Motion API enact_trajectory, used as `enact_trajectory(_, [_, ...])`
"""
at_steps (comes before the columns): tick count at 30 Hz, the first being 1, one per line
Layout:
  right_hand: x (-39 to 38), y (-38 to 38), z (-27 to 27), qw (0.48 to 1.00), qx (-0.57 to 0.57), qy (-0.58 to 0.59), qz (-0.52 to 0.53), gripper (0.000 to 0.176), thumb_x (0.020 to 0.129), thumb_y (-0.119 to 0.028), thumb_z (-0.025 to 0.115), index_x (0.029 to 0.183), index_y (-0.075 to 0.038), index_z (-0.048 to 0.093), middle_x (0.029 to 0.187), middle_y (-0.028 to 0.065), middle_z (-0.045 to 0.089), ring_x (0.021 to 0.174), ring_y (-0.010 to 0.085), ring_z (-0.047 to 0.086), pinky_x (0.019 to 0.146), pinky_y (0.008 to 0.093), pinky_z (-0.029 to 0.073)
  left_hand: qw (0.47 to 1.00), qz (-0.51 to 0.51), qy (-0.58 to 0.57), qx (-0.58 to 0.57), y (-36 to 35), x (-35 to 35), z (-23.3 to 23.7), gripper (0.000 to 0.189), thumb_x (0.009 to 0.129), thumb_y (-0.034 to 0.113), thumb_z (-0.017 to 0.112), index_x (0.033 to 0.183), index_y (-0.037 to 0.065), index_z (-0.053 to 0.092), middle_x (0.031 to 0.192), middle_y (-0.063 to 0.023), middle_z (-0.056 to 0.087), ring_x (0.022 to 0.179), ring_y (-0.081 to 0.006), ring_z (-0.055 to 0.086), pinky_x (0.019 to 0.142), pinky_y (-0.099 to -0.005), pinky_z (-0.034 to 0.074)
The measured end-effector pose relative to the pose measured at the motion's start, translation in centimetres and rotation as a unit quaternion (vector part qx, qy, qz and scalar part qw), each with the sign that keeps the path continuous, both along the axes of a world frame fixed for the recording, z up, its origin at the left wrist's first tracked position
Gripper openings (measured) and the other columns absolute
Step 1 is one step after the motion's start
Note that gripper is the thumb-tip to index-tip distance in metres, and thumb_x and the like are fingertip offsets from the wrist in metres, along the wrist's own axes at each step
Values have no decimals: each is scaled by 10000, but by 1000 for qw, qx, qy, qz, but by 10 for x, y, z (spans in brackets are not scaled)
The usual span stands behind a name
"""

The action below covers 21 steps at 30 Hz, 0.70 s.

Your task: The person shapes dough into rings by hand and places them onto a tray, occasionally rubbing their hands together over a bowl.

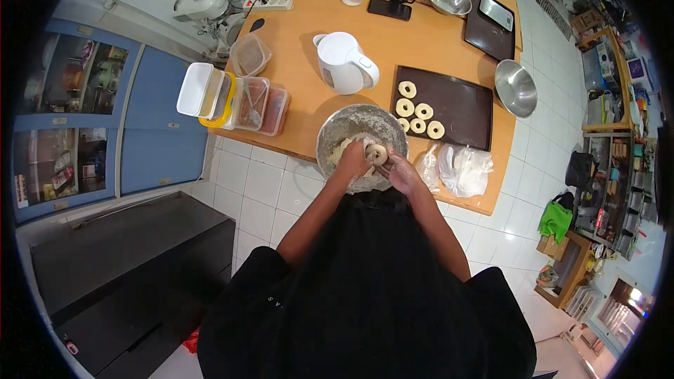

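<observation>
- two hands meet over a mixing bowl [328, 133]: the left hand [353, 161] and the right hand [404, 172] both pinch one dough ring [377, 154], fingers closed on its rim from opposite sides.
- the dough ring sits between the two sets of fingertips, held just above the bowl's near half and clear of the dough below.
- it is pale, soft-looking and round, with a small hole in the middle.
- the bowl is round brushed steel, its inner wall smeared with flour, and a lump of pale dough [342, 147] lies in it under the left hand.
- just right of the bowl a dark flat baking tray [467, 116] carries several shaped rings [423, 111] in a loose cluster at its left end.
- crumpled clear plastic bags [463, 168] lie near the right hand, at the edge of the wooden surface [295, 42].
- a white plastic jug [344, 63] stands behind the bowl, and lidded plastic tubs [242, 102] sit to its left.
- an empty steel bowl [516, 88] rests beyond the tray's far right corner.
- nothing lies between the hands and the tray.
</observation>
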State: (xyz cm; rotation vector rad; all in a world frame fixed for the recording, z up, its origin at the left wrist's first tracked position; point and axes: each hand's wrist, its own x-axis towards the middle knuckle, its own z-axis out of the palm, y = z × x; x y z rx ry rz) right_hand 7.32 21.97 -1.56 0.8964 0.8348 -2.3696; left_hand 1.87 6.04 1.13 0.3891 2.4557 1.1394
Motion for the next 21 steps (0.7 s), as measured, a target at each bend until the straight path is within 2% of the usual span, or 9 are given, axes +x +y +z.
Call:
enact_trajectory(2, [3, 1, -6, 1000, -26, 6, 1, 292, 993, -265, 441, 1201, -87, 543, 1154, 42, 606, 1037, 192, 584, 919, 348, 460, 1000, 11, 23, 1, 0, 2, -3, 381, 702, 81, 701, 1062, 33, 586, 1031, -214, 611, 1018, -384, 566, 879, -439, 457])
enact_trajectory(5, [2, 2, -13, 996, 17, 72, 56, 325, 991, -286, 437, 1243, -96, 515, 1207, 53, 587, 1094, 188, 561, 958, 351, 433, 1000, -2, 3, -14, -1, 3, -10, 388, 706, 73, 698, 1075, 41, 581, 1026, -214, 613, 1014, -376, 572, 882, -441, 456])
enact_trajectory(8, [1, 3, -16, 992, 46, 81, 88, 374, 990, -320, 429, 1281, -91, 484, 1238, 63, 574, 1131, 187, 543, 987, 349, 411, 1000, -18, 8, -12, -4, 1, -19, 363, 713, 78, 698, 1059, 35, 597, 1001, -210, 630, 983, -369, 596, 862, -427, 472])
enact_trajectory(14, [5, -3, -10, 996, -76, -9, -42, 454, 989, -407, 390, 1289, -78, 478, 1263, 72, 548, 1138, 203, 526, 992, 381, 400, 994, 59, -77, 58, 4, 1, 3, 289, 724, 91, 696, 991, 1, 630, 933, -206, 664, 916, -349, 639, 806, -394, 501])
enact_trajectory(17, [4, -3, -16, 983, -175, 21, -39, 473, 985, -432, 383, 1301, -90, 466, 1278, 75, 529, 1150, 218, 509, 1002, 400, 383, 995, 50, -71, 45, 3, 2, -16, 338, 718, 87, 694, 1034, -3, 611, 954, -214, 655, 927, -350, 634, 815, -413, 499])
enact_trajectory(20, [2, -3, -6, 988, -140, 70, -8, 488, 977, -445, 397, 1314, -97, 455, 1270, 69, 530, 1153, 231, 504, 1012, 402, 373, 995, 26, -22, -98, 4, 3, -2, 395, 709, 96, 702, 1073, -7, 587, 983, -222, 631, 937, -367, 619, 820, -435, 498])
enact_trajectory(21, [2, -4, -7, 989, -126, 72, -1, 490, 975, -447, 401, 1312, -97, 458, 1266, 67, 531, 1155, 231, 503, 1009, 401, 375, 994, 15, 31, -106, 3, 5, -1, 406, 705, 96, 703, 1078, -9, 581, 997, -226, 619, 944, -375, 611, 821, -443, 495])
